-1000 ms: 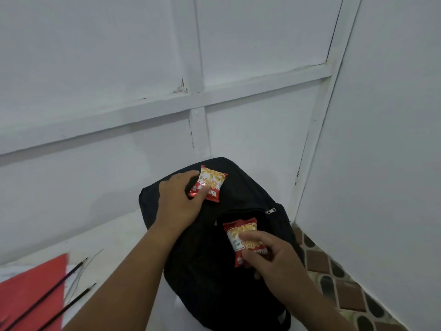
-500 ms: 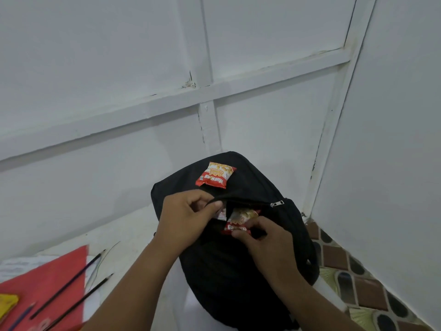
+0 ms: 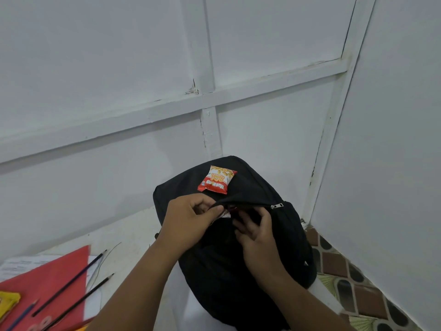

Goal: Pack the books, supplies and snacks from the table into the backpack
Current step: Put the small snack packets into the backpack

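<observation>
White panelled walls (image 3: 119, 68) meet at a corner above patterned floor tiles (image 3: 346, 271).

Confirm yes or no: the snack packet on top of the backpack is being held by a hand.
No: the snack packet lies alone on the backpack, both hands lower at the pocket opening.

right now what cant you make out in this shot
Head view only:
- Inside of the backpack pocket: dark, covered by both hands.
- Right hand fingertips: tucked into the opening, so any grip is unclear.
- Left hand pinches the pocket flap; a red and white scrap beside it is mostly hidden.
- Yellow item and red folder: cut by the frame edge.
</observation>
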Motion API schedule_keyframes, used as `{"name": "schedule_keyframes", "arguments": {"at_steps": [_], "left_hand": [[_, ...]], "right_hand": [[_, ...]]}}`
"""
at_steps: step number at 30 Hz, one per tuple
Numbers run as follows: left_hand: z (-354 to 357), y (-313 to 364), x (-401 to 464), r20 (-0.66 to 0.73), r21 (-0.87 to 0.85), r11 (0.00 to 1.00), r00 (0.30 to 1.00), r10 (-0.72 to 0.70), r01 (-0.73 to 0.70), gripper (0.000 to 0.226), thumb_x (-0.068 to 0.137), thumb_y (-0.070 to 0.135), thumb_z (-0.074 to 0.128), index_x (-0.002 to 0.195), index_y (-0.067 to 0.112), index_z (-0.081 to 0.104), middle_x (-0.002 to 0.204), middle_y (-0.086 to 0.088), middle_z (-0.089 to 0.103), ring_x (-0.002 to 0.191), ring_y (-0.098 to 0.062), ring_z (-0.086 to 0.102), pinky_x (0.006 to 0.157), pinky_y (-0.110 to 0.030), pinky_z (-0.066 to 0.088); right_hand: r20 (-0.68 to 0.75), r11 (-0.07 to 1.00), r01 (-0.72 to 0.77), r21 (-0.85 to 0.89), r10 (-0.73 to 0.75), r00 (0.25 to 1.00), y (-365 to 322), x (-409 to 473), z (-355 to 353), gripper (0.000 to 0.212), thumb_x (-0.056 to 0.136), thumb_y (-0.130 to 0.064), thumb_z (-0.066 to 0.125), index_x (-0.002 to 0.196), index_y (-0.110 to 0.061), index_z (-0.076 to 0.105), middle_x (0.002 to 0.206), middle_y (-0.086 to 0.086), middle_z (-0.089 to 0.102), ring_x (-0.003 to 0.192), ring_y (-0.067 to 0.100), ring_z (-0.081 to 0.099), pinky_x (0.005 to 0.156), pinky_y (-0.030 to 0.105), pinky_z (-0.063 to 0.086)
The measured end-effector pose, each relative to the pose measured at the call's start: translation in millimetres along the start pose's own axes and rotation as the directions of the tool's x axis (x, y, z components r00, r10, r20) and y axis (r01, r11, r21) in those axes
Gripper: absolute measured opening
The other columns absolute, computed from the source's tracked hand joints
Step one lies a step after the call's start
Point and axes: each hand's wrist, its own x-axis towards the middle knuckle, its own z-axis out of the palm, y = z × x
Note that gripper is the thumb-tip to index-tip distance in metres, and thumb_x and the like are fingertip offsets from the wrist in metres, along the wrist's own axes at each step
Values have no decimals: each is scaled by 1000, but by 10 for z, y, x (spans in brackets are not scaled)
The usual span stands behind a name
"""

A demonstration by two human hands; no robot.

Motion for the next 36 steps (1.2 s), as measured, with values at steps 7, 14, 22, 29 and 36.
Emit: {"name": "schedule_keyframes", "arguments": {"at_steps": [7, 14, 22, 29, 36], "left_hand": [[-10, -42, -44, 41, 19, 1000, 999, -9, 9, 1, 84, 31, 77, 83, 31, 76, 75, 19, 71, 75, -5, 68, 70, -18, 57], [-8, -42, -72, 65, -27, 999, 997, -29, 31, 3, 85, 28, 75, 87, 31, 77, 77, 19, 72, 75, -4, 69, 67, -14, 54], [-41, -36, -81, 73, -50, 998, 997, -23, 27, 5, 88, 26, 73, 86, 27, 78, 76, 13, 74, 73, -7, 70, 69, -17, 56], [-24, -71, -97, 63, -79, 996, 997, -45, 50, 5, 87, 25, 75, 86, 27, 79, 74, 9, 74, 70, -7, 69, 69, -18, 56], [12, -8, -62, -92, -99, 992, 992, -82, 73, 17, 88, 20, 74, 71, 25, 76, 63, 10, 69, 60, -3, 63, 60, -11, 46]], "right_hand": [[-70, 868, 230, -440, -289, 955, -45, -89, -218, 47, 87, 10, 55, 108, -33, 55, 86, -7, 72, 77, 10, 71, 74, 33, 61], [6, 666, 497, -556, -595, 804, -573, 466, -47, 26, 84, -1, 60, 98, -23, 63, 94, -11, 60, 85, 5, 58, 74, 18, 48], [186, 498, 153, -854, 16, 982, -640, 1092, 302, 56, 94, -53, 53, 147, -49, 35, 151, -3, 44, 135, 26, 41, 109, 50, 27], [48, 818, 318, -479, -338, 940, -590, 811, 106, 48, 90, -26, 71, 137, -30, 58, 120, -5, 68, 106, 7, 64, 94, 28, 55], [118, 916, 363, -170, -347, 930, -664, -142, -329, 49, 86, 4, 69, 118, -33, 65, 107, -26, 70, 101, -2, 68, 80, 16, 56]]}}
